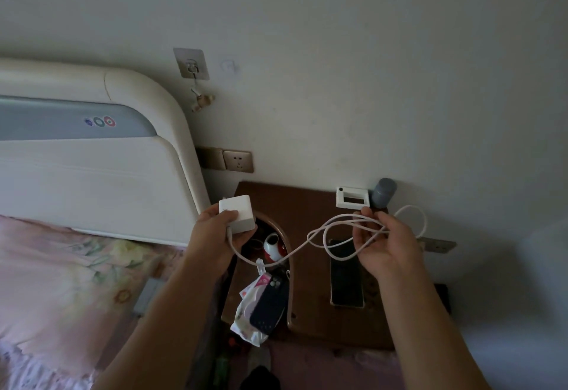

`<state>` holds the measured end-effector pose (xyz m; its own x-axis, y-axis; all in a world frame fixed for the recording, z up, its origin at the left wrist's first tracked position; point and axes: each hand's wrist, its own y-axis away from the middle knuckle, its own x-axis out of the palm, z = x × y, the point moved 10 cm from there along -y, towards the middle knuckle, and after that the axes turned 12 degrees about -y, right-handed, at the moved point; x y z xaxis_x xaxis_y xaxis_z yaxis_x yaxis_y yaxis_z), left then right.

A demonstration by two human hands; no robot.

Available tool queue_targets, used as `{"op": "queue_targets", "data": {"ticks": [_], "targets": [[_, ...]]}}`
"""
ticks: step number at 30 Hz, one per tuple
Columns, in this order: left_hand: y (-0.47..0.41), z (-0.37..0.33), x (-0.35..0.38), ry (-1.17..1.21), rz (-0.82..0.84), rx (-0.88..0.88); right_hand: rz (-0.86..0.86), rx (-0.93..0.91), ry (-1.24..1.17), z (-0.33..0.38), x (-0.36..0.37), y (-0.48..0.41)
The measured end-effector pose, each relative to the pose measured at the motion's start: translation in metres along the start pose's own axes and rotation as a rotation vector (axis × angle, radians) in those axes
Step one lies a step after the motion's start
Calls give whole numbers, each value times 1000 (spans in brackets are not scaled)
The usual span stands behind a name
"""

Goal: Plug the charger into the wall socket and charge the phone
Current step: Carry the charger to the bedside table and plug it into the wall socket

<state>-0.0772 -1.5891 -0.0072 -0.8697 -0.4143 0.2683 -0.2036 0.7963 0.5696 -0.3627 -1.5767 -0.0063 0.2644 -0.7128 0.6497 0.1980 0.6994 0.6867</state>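
Observation:
My left hand grips a white charger block, prongs pointing up and left, a little below the wall socket. A white cable runs from the block in loose loops to my right hand, which is closed on the bunched cable. Under those loops a dark phone lies face up on the brown bedside table. A second phone in a dark blue case lies in the table's open recess, camera side up.
A padded white headboard and a pink bedspread fill the left. On the table stand a white frame and a grey cylinder. A wipes packet and a red-white object sit in the recess. A hook hangs above.

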Motion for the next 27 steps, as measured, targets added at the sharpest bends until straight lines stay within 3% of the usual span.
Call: {"op": "queue_targets", "data": {"ticks": [15, 22, 27], "targets": [[-125, -27, -3, -49, 76, -116, -88, -37, 65, -47, 61, -75], [-172, -15, 5, 103, 234, -223, -170, -66, 87, -69, 58, -91], [-203, -12, 3, 141, 243, -230, -200, -43, 104, -87, 58, -105]]}}
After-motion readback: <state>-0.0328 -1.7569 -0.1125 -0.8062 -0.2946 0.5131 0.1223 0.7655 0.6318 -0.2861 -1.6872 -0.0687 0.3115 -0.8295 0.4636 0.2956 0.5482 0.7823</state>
